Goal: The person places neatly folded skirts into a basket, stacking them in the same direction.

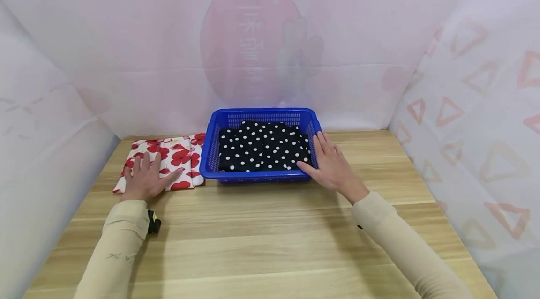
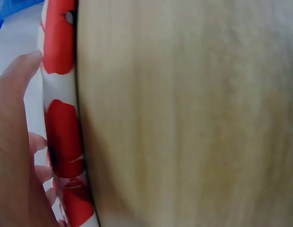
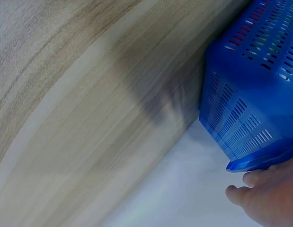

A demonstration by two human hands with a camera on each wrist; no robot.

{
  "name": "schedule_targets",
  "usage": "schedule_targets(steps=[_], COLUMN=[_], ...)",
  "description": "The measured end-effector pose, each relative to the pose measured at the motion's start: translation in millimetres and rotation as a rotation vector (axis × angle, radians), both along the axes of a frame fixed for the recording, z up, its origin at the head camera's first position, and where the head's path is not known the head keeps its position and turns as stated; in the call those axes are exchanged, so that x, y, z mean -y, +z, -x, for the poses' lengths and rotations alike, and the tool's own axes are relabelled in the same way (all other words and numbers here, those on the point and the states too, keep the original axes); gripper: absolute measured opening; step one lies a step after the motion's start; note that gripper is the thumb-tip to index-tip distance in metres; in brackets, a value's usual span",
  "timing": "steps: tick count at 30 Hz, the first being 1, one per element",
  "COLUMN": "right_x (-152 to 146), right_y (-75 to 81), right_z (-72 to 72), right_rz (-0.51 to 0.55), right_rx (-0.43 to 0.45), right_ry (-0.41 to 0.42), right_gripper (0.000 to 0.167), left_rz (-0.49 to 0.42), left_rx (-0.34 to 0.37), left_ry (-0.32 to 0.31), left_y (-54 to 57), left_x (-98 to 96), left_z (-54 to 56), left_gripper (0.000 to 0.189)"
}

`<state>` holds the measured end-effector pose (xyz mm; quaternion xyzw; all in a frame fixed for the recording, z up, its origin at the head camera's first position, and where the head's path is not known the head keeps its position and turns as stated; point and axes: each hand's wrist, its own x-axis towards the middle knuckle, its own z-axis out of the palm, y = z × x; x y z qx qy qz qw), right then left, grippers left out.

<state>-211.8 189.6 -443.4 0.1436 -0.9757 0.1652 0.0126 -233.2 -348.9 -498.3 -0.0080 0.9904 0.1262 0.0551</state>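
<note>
Blue basket [image 1: 256,175] stands on the table [image 1: 253,242], floral cloth [image 1: 180,157] just left of it, dotted cloth [image 1: 261,146] inside. I've left hand [image 1: 145,180] spread on the floral cloth, right hand [image 1: 332,168] straight-fingered at the basket's right; shoving leftward might rumple the floral cloth.

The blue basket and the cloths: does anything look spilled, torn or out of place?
Nothing plainly stands out. The basket sits upright with the dotted cloth inside; the flowered cloth lies flat beside it, under the left hand. No spill or tear shows.
</note>
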Motion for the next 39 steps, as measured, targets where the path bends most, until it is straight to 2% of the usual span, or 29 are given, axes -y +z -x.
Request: schedule_targets(steps=[9,24,39], right_x=[1,0,1], right_y=[-1.7,-1.3,3.6], right_z=[2.0,2.5,0.5], right_rz=[0.007,-0.008,-0.009], right_rx=[0.010,-0.010,0.018], right_ry=[-0.002,-0.001,0.003], right_gripper=[0.104,0.107,0.105], left_rz=[0.014,-0.033,-0.002], left_rx=[0.035,0.093,0.140], left_ry=[0.009,0.018,-0.005], left_y=[-10.2,-7.5,-3.9], left_x=[4.2,3.3,5.1], left_z=[2.9,3.4,-12.9], left_gripper=[0.116,0.120,0.120])
